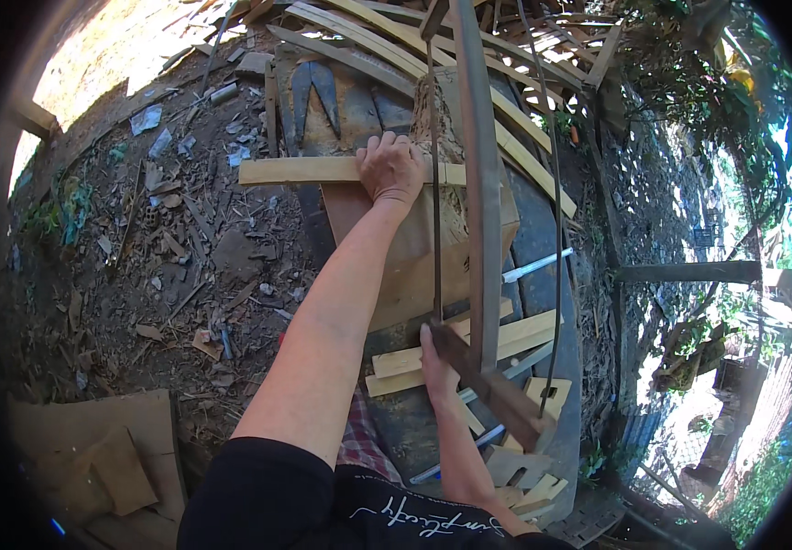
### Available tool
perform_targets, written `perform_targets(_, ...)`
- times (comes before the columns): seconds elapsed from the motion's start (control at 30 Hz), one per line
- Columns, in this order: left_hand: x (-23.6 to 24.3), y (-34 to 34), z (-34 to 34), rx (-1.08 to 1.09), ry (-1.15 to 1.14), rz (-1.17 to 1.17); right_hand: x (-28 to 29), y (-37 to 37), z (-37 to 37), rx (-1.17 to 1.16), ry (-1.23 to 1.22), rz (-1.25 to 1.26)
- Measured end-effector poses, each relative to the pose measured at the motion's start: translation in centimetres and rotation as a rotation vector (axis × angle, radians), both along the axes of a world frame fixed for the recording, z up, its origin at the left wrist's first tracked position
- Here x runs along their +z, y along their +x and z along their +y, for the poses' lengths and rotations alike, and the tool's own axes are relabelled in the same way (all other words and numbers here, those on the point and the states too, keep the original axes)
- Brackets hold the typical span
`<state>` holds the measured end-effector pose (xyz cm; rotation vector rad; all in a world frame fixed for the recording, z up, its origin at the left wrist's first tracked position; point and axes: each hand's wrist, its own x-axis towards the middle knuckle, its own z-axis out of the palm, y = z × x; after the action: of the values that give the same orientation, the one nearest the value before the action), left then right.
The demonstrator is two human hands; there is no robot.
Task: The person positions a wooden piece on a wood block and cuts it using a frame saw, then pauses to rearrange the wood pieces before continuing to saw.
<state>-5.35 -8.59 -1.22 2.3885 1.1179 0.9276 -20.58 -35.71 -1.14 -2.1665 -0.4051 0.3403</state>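
Observation:
My left hand [390, 168] grips a pale wooden strip [291, 171], which lies crosswise on a big wooden block [423, 280]. In my right hand [438, 368] is the near end of a wooden frame saw [480, 192]. The saw stretches away from me, with its thin blade just right of my left hand, at the strip's right part. Whether the teeth have entered the wood I cannot tell. Close to my right hand lie several pale wooden strips [401, 363] and a white-and-blue rod [538, 265].
The dark workbench [543, 293] also carries offcuts [543, 399] at its near right and a dark V-shaped piece [313, 101] at the far left. Long slats [359, 41] are heaped beyond. Debris covers the ground [231, 257] at left; boards [93, 458] sit lower left.

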Motion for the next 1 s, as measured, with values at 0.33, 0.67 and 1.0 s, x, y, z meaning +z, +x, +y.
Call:
perform_targets(0.33, 0.4, 0.5, -0.1, 0.09, -0.028, 0.025, 3.4, -5.5, -4.3, -0.022, -0.059, -0.063)
perform_targets(0.67, 0.1, 0.4, -0.1, 0.073, 0.027, -0.015, 0.9, 3.5, 4.2, -0.069, 0.152, -0.023)
perform_targets(1.0, -0.3, 0.2, -0.1, 0.008, 0.01, -0.011, 2.1, -2.4, -2.5, -0.009, -0.136, -0.075)
